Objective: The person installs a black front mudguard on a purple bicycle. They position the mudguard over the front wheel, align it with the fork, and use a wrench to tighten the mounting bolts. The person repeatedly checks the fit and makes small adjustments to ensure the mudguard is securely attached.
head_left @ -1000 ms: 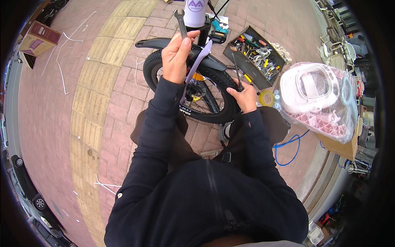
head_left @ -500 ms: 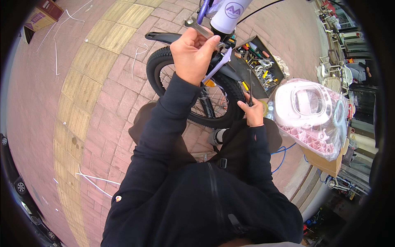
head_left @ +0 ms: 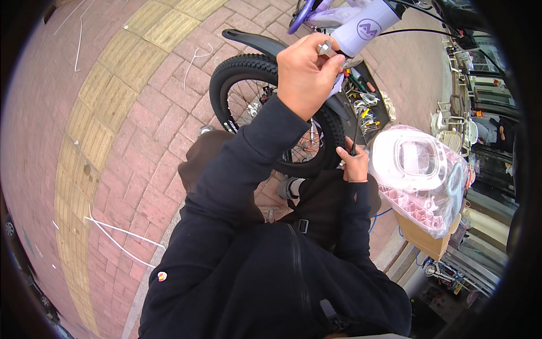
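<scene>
One wrench (head_left: 324,49), pinched in the left hand (head_left: 307,70), sits near one bicycle wheel (head_left: 224,76); the right hand (head_left: 355,165) grips one slim dark tool (head_left: 353,149) beside it. Rightward: one toolbox (head_left: 383,107), one plastic-wrapped bundle (head_left: 415,183).

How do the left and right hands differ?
The left hand holds a metallic wrench; the right hand holds a dark, slender tool.
The left hand is near the lilac tube; the right hand is beside the tire.
The left hand looks larger than the right.
Both are bare, with dark sleeves.
</scene>
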The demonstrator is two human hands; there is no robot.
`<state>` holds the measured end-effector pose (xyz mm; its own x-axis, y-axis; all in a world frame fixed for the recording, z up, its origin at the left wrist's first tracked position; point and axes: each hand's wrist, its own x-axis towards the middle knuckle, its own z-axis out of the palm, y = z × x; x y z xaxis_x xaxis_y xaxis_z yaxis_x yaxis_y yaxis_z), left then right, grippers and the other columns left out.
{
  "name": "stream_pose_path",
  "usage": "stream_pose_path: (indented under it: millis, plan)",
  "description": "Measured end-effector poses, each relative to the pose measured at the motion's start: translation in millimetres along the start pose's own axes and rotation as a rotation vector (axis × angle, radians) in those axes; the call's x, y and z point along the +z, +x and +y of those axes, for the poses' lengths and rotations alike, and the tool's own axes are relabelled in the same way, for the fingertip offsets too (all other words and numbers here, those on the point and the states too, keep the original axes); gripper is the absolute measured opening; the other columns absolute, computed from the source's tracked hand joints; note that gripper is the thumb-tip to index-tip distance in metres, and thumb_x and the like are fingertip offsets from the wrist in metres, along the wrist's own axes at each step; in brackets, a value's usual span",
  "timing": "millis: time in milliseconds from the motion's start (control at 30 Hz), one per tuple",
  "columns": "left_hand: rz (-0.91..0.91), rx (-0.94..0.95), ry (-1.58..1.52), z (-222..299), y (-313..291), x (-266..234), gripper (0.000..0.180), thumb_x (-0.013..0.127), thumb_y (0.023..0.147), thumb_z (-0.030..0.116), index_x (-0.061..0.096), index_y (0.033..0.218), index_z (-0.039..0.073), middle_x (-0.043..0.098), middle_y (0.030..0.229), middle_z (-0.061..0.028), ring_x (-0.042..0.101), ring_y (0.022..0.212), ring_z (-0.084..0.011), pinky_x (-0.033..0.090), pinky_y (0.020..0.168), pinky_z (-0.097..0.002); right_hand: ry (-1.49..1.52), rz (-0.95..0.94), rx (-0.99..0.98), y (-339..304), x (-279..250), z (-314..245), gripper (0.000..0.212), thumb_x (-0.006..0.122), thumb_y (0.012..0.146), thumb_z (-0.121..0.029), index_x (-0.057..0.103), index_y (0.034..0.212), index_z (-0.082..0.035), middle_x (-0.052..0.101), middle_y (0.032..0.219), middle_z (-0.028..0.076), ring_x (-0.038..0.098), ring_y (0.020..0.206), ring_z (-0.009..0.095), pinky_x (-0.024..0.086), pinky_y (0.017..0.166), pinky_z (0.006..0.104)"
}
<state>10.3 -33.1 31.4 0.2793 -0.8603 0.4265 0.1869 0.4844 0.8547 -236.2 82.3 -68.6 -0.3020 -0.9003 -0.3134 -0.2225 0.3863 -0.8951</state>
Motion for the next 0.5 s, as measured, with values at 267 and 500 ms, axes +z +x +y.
stream_pose_path:
  millis: [267, 500]
  plan:
    - [-0.122, 0.149, 0.496, 1, 11, 8, 0.013, 0.065, 0.081, 0.012, 0.059, 0.089, 0.002, 0.063, 0.063, -0.0104, 0.066, 0.058, -0.0212, 0.049, 0.052, -0.0278, 0.005, -0.003, -0.023, 2, 3, 2, 0.046, 0.076, 0.069, -0.009, 0.063, 0.112, 0.002, 0.061, 0.08, -0.001, 0.047, 0.052, 0.003, 0.034, 0.04, 0.0168]
    - [-0.206, 0.154, 0.963, -1, 10, 30, 0.017, 0.067, 0.076, 0.018, 0.064, 0.09, 0.009, 0.063, 0.068, -0.0131, 0.062, 0.064, -0.0335, 0.047, 0.056, -0.0423, -0.076, -0.02, -0.06, 6, 6, 11, 0.045, 0.076, 0.07, -0.012, 0.064, 0.112, 0.0, 0.06, 0.073, -0.002, 0.043, 0.046, 0.003, 0.032, 0.039, 0.0185]
